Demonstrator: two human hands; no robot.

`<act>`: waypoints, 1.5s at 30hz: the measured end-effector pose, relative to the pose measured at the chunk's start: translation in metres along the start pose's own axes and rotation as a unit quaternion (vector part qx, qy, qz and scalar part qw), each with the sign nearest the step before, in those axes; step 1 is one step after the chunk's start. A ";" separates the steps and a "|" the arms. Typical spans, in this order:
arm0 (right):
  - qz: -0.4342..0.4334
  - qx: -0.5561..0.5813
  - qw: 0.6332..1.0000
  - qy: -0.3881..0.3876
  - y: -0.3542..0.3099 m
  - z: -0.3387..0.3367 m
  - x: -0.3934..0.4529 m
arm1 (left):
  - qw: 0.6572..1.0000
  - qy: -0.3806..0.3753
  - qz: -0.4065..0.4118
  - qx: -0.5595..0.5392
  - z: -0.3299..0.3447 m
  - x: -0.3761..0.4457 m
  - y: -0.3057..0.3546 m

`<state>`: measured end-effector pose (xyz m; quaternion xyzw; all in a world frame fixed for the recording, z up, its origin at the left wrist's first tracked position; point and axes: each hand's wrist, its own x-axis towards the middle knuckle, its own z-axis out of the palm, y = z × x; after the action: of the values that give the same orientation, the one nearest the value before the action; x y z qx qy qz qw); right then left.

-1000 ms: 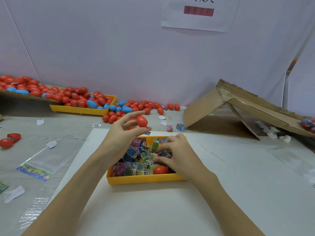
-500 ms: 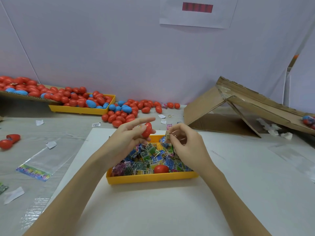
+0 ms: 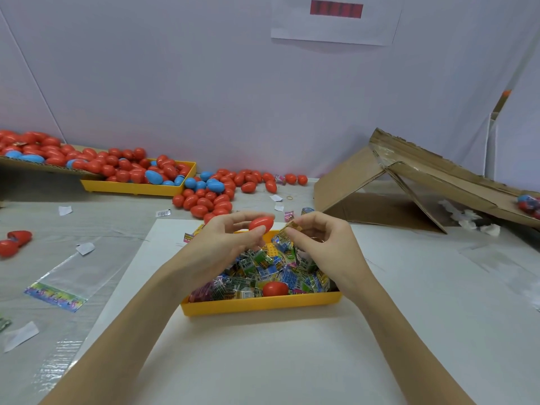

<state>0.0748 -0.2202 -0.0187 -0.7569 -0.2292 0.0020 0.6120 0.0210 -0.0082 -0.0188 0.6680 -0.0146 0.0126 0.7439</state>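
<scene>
My left hand [image 3: 222,244] holds a red plastic egg shell [image 3: 261,223] between thumb and fingers, above the yellow tray [image 3: 260,305]. Close to its right, my right hand [image 3: 321,244] pinches a small wrapped packet [image 3: 292,228] at the fingertips, almost touching the shell. The tray on the white board [image 3: 263,361] is filled with several colourful wrapped packets [image 3: 263,276], and a red egg shell [image 3: 274,288] lies among them near the front wall.
A second yellow tray [image 3: 137,187] at the back left is heaped with red and blue eggs [image 3: 128,168], and more eggs [image 3: 216,197] spill onto the table. A folded cardboard box [image 3: 409,188] stands at the right. A clear bag [image 3: 73,279], paper scraps and two red shells [image 3: 14,241] lie left.
My right hand rose out of the tray with a packet pinched in it and came up beside the red shell. My left hand turned the shell and moved slightly towards the right hand.
</scene>
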 end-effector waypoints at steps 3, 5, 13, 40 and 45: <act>0.015 0.022 1.000 -0.001 0.000 -0.001 0.000 | 0.997 0.000 0.007 -0.075 0.000 0.000 0.002; 0.030 0.045 0.998 0.005 -0.001 -0.001 0.000 | 0.997 0.009 0.015 -0.073 0.000 0.001 0.003; 0.025 0.046 0.999 0.001 0.002 -0.003 0.002 | 0.999 -0.017 0.026 0.021 0.005 -0.002 0.003; -0.041 -0.066 0.997 -0.019 0.001 0.001 -0.002 | 0.986 -0.031 0.074 0.143 0.011 -0.007 0.002; -0.040 -0.064 0.997 -0.026 0.001 0.001 0.000 | 0.987 -0.033 0.069 0.142 0.012 -0.007 0.003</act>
<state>0.0745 -0.2200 -0.0197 -0.7848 -0.2748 -0.0172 0.5553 0.0142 -0.0194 -0.0145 0.7643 -0.0831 0.0432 0.6380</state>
